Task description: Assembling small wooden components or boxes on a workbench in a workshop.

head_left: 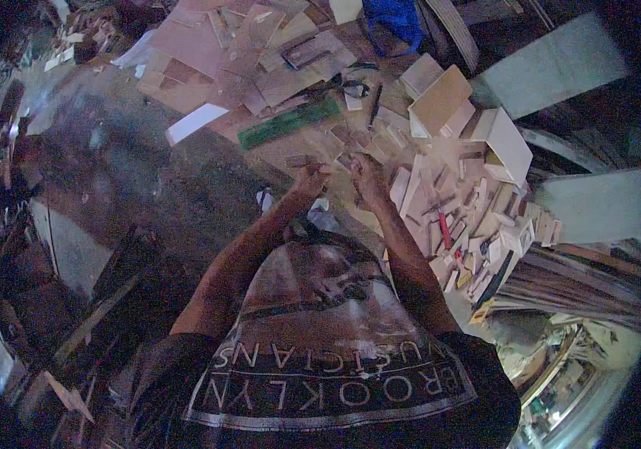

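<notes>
Both my hands are over the wood-strewn floor, a short way apart. My left hand [310, 182] is closed, with a small brownish wooden piece [300, 160] at its fingertips. My right hand [367, 179] is closed too, pinching a small wooden block [345, 160] at its thumb side. The picture is grainy, so the exact shape of either piece is hard to make out. Just beyond the hands lie a long green board [290, 123] and several small wood offcuts [350, 136]. A slim dark stick-like tool [375, 105] rests farther off.
To the right spreads a heap of wood offcuts [477, 217] with a red-handled tool [444, 229] and a yellow-handled saw [483, 310]. Thin panels [230, 45] lie at the far side, near a blue bag [392, 28]. A white piece [196, 123] lies left of the green board.
</notes>
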`<action>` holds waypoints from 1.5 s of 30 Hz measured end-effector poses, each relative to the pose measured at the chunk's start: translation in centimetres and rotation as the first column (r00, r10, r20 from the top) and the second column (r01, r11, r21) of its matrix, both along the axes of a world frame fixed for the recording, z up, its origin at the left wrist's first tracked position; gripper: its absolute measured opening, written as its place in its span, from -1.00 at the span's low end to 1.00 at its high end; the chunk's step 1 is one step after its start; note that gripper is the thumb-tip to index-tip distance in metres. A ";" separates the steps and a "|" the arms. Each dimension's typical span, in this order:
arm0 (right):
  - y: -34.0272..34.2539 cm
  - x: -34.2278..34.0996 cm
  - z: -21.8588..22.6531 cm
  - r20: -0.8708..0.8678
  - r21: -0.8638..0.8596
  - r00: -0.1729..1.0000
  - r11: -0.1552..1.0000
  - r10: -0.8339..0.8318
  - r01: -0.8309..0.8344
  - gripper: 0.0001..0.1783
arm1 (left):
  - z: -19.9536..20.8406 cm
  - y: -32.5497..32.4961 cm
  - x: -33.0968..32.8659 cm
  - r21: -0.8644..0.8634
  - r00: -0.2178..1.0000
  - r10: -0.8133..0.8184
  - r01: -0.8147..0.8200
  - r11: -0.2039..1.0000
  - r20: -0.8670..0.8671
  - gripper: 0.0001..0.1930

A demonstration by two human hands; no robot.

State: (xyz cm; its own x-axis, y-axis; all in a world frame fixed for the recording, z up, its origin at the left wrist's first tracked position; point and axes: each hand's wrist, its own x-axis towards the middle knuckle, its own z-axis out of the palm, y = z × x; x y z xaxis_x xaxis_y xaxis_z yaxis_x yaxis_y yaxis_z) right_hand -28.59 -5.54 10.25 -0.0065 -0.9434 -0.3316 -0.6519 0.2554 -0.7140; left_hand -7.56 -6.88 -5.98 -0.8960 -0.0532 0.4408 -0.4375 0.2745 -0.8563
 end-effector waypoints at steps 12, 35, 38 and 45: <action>2.0 -0.1 -4.4 0.184 -0.260 0.976 0.952 -0.117 0.163 -0.71 | 1.8 -2.5 -0.5 -0.385 0.751 0.629 0.529 -0.756 -0.202 -0.63; 1.1 -0.2 -2.8 -0.152 -0.141 0.978 0.976 0.142 -0.164 -0.50 | 6.9 -1.4 -4.2 0.634 0.601 0.797 0.592 -0.498 0.064 -0.73; 1.2 -0.7 -4.5 -0.127 -0.166 0.980 0.971 0.151 -0.172 -0.55 | 9.5 -2.2 -4.6 0.729 0.713 0.700 0.502 -0.466 -0.043 -0.74; 0.4 -0.4 -4.0 -0.101 -0.203 0.975 0.955 0.199 -0.216 -0.67 | 6.8 -2.1 -3.4 0.587 0.666 0.677 0.696 -0.414 -0.313 -0.75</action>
